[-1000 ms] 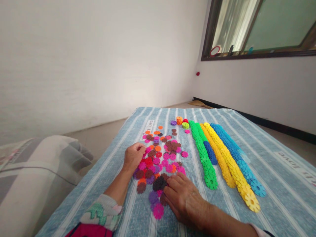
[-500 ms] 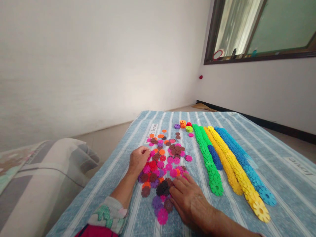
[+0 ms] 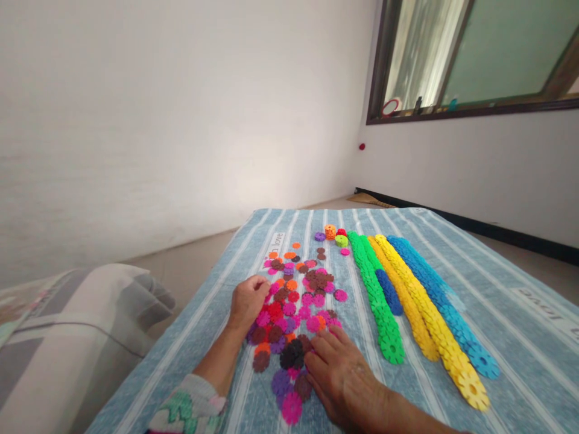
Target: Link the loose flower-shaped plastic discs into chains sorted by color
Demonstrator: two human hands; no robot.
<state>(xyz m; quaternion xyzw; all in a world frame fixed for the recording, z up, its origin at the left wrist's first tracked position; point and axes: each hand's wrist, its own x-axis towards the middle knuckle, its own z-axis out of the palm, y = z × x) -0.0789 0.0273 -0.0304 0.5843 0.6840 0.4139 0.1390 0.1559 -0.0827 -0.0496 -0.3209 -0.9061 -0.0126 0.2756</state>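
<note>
A loose pile of small plastic snowflake discs (image 3: pixel 296 301) in pink, brown, red, orange and purple lies on a blue striped bedsheet (image 3: pixel 479 277). My left hand (image 3: pixel 248 301) rests at the pile's left edge with its fingers curled in; what they hold is hidden. My right hand (image 3: pixel 344 371) lies palm down at the pile's near edge, fingers stretched over dark brown discs (image 3: pixel 292 354). To the right lie long rows of overlapped discs: green (image 3: pixel 377 301), dark blue (image 3: pixel 389 292), yellow (image 3: pixel 425 310) and light blue (image 3: pixel 446 307).
A short orange stack (image 3: pixel 330 231) and a green disc (image 3: pixel 341 240) sit at the far end of the pile. A grey and white pillow (image 3: pixel 72 337) lies at the left. White walls and a window (image 3: pixel 470 54) stand beyond the bed.
Both hands have stayed at the pile, the right one shifting slightly among the near discs. The view has swayed a little with my head.
</note>
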